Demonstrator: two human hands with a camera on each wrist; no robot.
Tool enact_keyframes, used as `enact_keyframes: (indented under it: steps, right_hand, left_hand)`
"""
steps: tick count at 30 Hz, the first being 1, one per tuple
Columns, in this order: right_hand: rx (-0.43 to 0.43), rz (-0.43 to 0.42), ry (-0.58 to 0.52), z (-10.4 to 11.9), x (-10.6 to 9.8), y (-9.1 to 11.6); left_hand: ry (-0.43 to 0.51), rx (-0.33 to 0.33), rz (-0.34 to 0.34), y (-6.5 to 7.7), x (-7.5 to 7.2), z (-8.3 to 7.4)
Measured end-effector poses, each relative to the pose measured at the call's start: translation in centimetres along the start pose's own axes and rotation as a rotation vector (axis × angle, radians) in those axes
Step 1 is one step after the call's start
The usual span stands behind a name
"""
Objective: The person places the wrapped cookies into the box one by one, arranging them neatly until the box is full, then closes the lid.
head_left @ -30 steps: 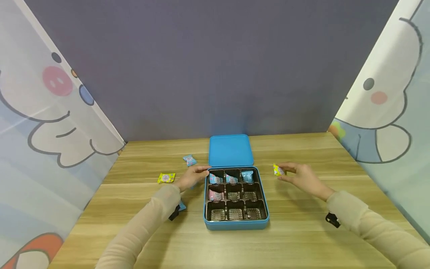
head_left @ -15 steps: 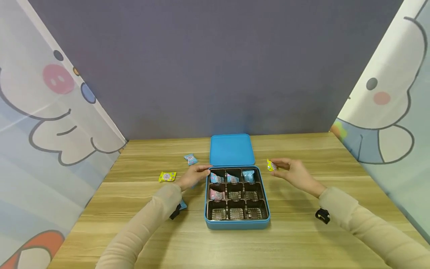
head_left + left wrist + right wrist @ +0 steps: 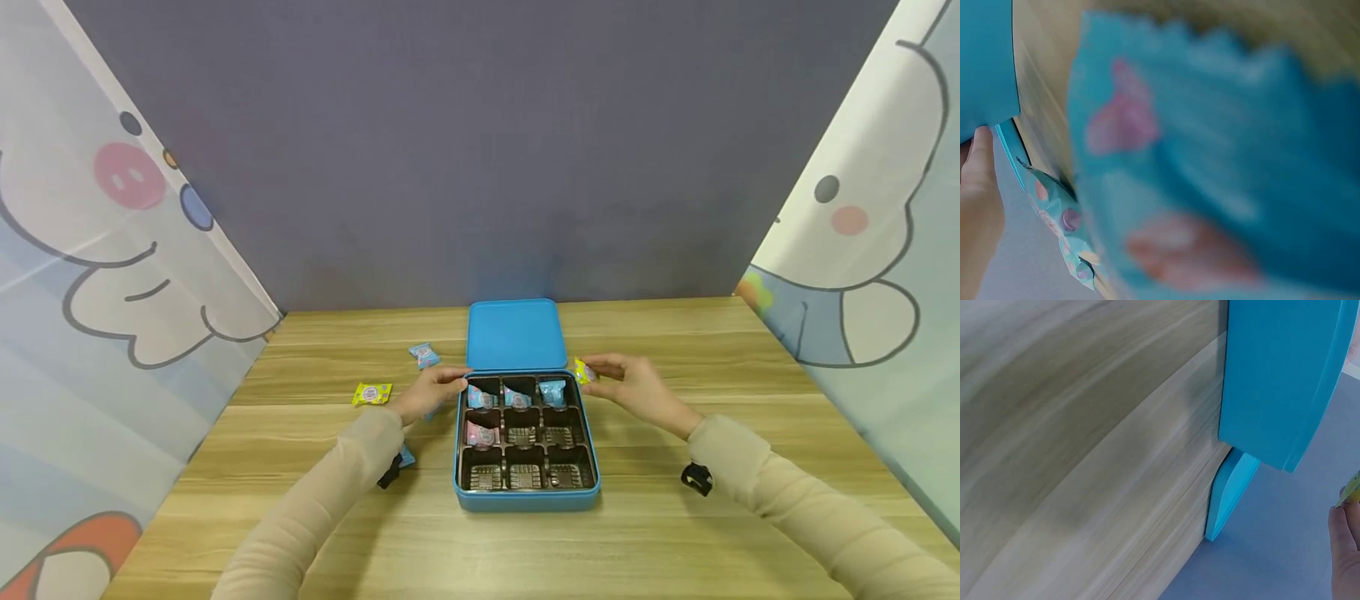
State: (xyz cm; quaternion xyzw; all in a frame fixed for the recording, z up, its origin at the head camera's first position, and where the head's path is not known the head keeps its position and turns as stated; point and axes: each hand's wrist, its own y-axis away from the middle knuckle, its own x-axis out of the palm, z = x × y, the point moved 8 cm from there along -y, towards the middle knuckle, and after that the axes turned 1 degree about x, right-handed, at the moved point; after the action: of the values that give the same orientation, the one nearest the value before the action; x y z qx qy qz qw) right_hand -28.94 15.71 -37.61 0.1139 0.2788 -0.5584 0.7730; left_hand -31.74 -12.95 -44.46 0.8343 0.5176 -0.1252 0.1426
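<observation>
My left hand (image 3: 431,396) rests at the back left corner of a blue box (image 3: 527,501), its fingers fairly straight along the rim. My right hand (image 3: 633,387) pinches a yellow wrapped candy (image 3: 585,372) between thumb and fingertips, close by the box's back right corner. Inside the box is a dark divided tray (image 3: 523,448). Its back row holds two blue-and-pink candies and a plain-looking blue candy (image 3: 552,393). A pink candy (image 3: 482,434) sits in the middle row's left compartment. In the right wrist view, the yellow candy (image 3: 1352,489) shows only partly at the edge.
A blue lid (image 3: 517,333) lies behind the box. Left of the box are a yellow candy (image 3: 372,394), a blue candy (image 3: 424,356) and two more blue ones partly hidden by the left arm. A blue wrapper (image 3: 1197,162) looms blurred in the left wrist view. A dark panel stands behind.
My right hand has moved left with the yellow candy, from off to the right up to the box's back right corner. The left hand stays at the box's corner.
</observation>
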Motion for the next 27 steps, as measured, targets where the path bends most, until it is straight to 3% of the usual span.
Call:
enact_keyframes:
  steps: [8, 16, 27]
  right_hand:
    - [-0.020, 0.036, -0.074, 0.2, 1.8, -0.4]
    - [-0.043, 0.065, -0.108, 1.4, 3.0, -0.9]
    - [-0.095, 0.120, -0.062, 2.7, 4.6, -1.0]
  left_hand:
    - [-0.005, 0.007, 0.010, 0.3, 0.2, 0.7]
    - [-0.015, 0.030, -0.004, -0.2, -0.3, 0.2]
    - [0.005, 0.018, -0.002, 0.1, -0.1, 0.1]
